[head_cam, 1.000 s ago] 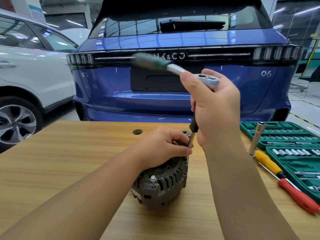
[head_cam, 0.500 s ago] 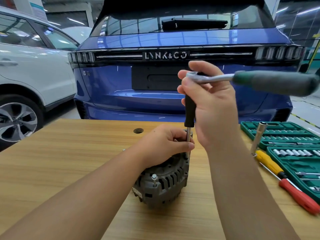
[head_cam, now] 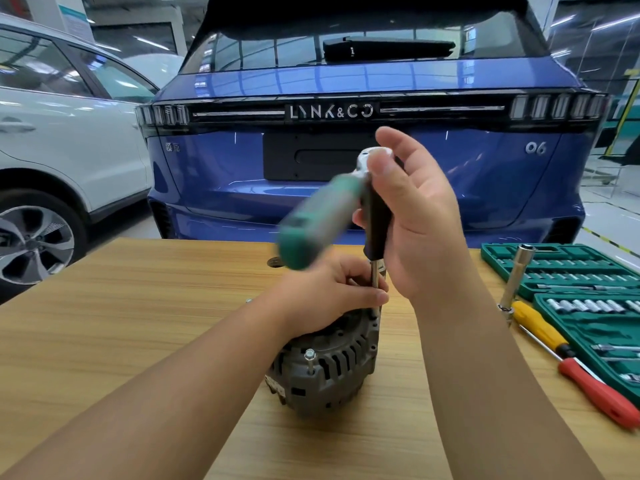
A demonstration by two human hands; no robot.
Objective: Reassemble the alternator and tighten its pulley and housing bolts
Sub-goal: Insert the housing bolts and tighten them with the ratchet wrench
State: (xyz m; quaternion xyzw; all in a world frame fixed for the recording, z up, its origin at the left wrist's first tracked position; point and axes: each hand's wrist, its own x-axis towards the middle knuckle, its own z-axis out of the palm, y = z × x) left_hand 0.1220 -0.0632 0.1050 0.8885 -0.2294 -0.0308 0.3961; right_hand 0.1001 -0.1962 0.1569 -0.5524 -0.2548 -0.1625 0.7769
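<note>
A grey alternator [head_cam: 325,372] stands on the wooden table [head_cam: 138,323], with a housing bolt [head_cam: 309,355] sticking up from its near side. My left hand [head_cam: 322,292] rests on top of it, fingers curled round the steel shaft [head_cam: 375,275] of a black-handled extension [head_cam: 375,230] that stands upright at the alternator's right rim. My right hand [head_cam: 415,216] pinches the ratchet head [head_cam: 367,157] on top of the extension. The ratchet's green handle [head_cam: 311,223] points left and toward me, blurred by motion. The bolt under the extension is hidden.
A green socket case [head_cam: 571,271] lies open at the right, with a tall chrome socket [head_cam: 516,278], a yellow screwdriver [head_cam: 540,327] and a red screwdriver [head_cam: 595,393] beside it. A small bolt [head_cam: 248,301] lies left of my hand. A blue car [head_cam: 346,185] and a white car [head_cam: 52,150] stand behind the table.
The ratchet handle has swung from the left to the far right and back round to the left. My left hand has stayed on the alternator and shaft.
</note>
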